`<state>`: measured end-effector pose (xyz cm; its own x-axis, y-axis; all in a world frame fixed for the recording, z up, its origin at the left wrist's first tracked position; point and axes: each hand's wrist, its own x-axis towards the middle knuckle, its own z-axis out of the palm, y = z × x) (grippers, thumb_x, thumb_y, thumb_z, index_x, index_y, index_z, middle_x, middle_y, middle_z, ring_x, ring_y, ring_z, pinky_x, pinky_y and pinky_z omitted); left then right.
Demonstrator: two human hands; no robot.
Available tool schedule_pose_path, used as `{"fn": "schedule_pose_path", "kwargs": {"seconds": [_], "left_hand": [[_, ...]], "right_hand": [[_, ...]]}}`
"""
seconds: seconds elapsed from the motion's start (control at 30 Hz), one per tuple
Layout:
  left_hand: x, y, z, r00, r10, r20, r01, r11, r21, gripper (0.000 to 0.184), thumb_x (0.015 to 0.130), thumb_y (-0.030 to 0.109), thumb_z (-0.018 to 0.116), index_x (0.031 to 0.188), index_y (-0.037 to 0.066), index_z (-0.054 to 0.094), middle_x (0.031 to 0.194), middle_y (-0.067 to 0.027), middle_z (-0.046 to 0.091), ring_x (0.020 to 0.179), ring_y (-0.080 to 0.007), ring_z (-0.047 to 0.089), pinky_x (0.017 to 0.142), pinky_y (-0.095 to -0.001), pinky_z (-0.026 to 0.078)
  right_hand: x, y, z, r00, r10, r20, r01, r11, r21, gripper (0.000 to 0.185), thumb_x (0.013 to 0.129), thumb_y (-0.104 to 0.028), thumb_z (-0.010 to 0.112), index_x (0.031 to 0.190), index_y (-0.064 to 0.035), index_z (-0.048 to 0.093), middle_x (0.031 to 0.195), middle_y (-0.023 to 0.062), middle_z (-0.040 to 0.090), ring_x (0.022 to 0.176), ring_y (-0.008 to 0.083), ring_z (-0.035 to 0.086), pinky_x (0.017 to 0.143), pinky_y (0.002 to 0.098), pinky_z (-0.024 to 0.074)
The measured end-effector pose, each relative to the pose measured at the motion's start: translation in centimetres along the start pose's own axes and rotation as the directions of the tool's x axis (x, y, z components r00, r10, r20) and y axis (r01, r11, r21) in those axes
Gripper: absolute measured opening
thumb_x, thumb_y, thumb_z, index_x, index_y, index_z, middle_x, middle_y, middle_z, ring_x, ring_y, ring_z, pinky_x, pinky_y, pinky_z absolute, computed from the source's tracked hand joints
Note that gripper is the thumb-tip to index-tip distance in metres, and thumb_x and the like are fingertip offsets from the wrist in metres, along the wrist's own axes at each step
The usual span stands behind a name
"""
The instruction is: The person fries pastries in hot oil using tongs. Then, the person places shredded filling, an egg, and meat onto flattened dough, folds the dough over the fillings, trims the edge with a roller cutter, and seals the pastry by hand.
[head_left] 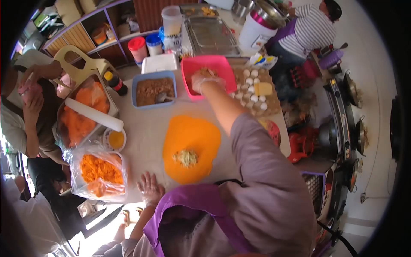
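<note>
My right hand [206, 82], in a clear plastic glove, reaches into a pink tub [186, 81] of light brown, shredded-looking food; its fingers are blurred and partly hidden. Near the table's front edge, my left hand [150, 189] rests flat with its fingers spread, apparently gloved too. Between me and the tubs lies a flat, thin orange dough sheet [191, 130]. A small mound of pale shredded filling [186, 158] sits on its lower middle. Left of the pink tub stands a blue tub [153, 91] of brown ground filling, with a metal spoon [162, 98] in it.
Eggs [255, 80] sit in a carton tray at the right. On the left are a bagged tray of orange mixture [102, 168], a white rolling pin [94, 115], a small bowl [115, 139] and a dark bottle [115, 82]. Other people stand left and at back right.
</note>
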<state>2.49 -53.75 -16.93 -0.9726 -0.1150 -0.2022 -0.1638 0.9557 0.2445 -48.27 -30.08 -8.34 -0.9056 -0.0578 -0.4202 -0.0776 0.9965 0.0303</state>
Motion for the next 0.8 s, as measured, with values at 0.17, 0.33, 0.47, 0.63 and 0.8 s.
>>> {"fn": "schedule_pose_path", "kwargs": {"seconds": [0.17,0.33,0.47,0.63,0.8], "left_hand": [[0.2,-0.1,-1.2,0.987,-0.067,0.149,0.078,0.995,-0.066,0.068,0.086,0.035,0.051,0.148,0.011,0.033,0.158,-0.0174,0.021,0.146,-0.0407,0.016,0.115,-0.0629,0.002],[-0.4,-0.8,0.3,0.997,-0.033,0.064,0.036,0.998,-0.053,0.068,0.086,0.035,0.053,0.147,0.011,0.036,0.158,-0.0172,0.021,0.147,-0.0395,0.016,0.115,-0.0627,0.003],[0.8,-0.4,-0.1,0.999,-0.022,0.046,0.023,0.999,-0.023,0.066,0.084,0.033,0.054,0.145,0.011,0.041,0.157,-0.0180,0.025,0.146,-0.0392,0.018,0.114,-0.0630,0.007],[-0.2,0.0,-0.5,0.995,0.010,-0.100,-0.008,1.000,0.021,0.064,0.084,0.031,0.052,0.144,0.011,0.043,0.155,-0.0158,0.030,0.144,-0.0366,0.026,0.114,-0.0622,0.014],[0.0,0.7,-1.5,0.996,-0.057,0.066,0.052,0.996,0.072,0.063,0.091,0.035,0.046,0.148,0.012,0.035,0.160,-0.0131,0.019,0.148,-0.0344,0.016,0.116,-0.0594,0.009]], "right_hand": [[-3.8,-2.5,-1.5,0.984,0.174,-0.033,-0.168,0.977,0.135,0.056,0.096,-0.045,0.036,0.146,-0.0201,0.040,0.154,0.0042,0.036,0.143,0.0235,0.030,0.117,0.0386,0.0237],[-2.2,0.5,-0.7,0.998,-0.062,-0.030,0.068,0.963,0.259,0.042,0.091,-0.036,0.056,0.129,-0.0167,0.058,0.130,0.0063,0.059,0.123,0.0257,0.052,0.102,0.0417,0.0402],[0.8,4.2,0.9,0.932,-0.341,-0.119,0.257,0.393,0.883,0.016,0.077,-0.013,0.077,0.089,-0.0058,0.068,0.078,0.0042,0.068,0.070,0.0192,0.064,0.062,0.0356,0.0514],[-9.9,5.2,-2.2,0.862,-0.488,-0.139,0.211,0.096,0.973,0.015,0.084,-0.006,0.069,0.095,-0.0015,0.060,0.080,0.0049,0.061,0.068,0.0130,0.057,0.062,0.0271,0.0483],[-17.2,4.5,6.3,0.765,-0.644,-0.012,0.046,0.037,0.998,0.021,0.083,0.000,0.064,0.103,0.0016,0.061,0.094,0.0112,0.066,0.080,0.0166,0.064,0.068,0.0298,0.0538]]}}
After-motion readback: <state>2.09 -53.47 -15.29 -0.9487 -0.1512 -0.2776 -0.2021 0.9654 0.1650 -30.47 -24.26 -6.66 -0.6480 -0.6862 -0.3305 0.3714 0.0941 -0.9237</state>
